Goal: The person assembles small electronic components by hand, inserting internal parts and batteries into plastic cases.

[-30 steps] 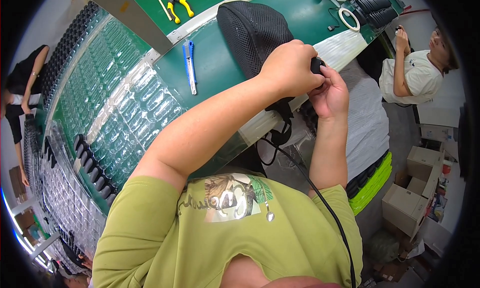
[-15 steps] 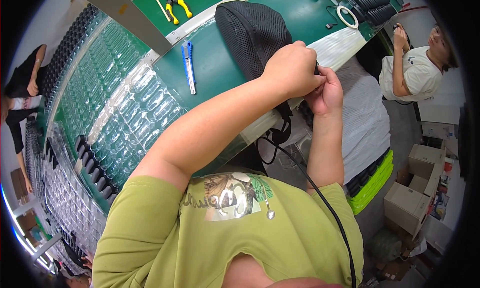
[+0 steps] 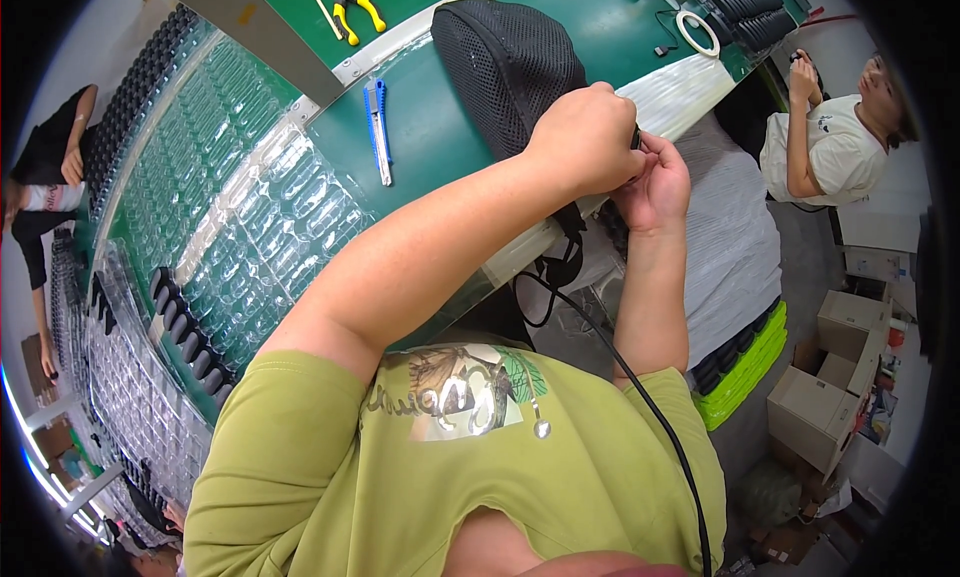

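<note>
A black mesh bag (image 3: 505,72) lies on the green table, just beyond my left hand (image 3: 585,137). That hand is closed, its back toward me. Pressed against it is my right hand (image 3: 655,185), fingers curled and palm partly turned up. Between the two, a small black piece (image 3: 636,137) peeks out; the hands cover most of it and I cannot make out its kind. Below my left wrist a black strap (image 3: 572,239) hangs over the table edge.
A blue utility knife (image 3: 378,132) and yellow-handled pliers (image 3: 352,15) lie on the table. Clear plastic trays (image 3: 250,217) spread to the left. White sheeting (image 3: 735,217) covers a stack at the right. A black cable (image 3: 650,407) crosses my chest. Two people (image 3: 825,142) stand nearby.
My right hand has shifted very slightly to the right, its fingers still against my left hand. The bag stays in place. At the far left, another person's arms have moved a little.
</note>
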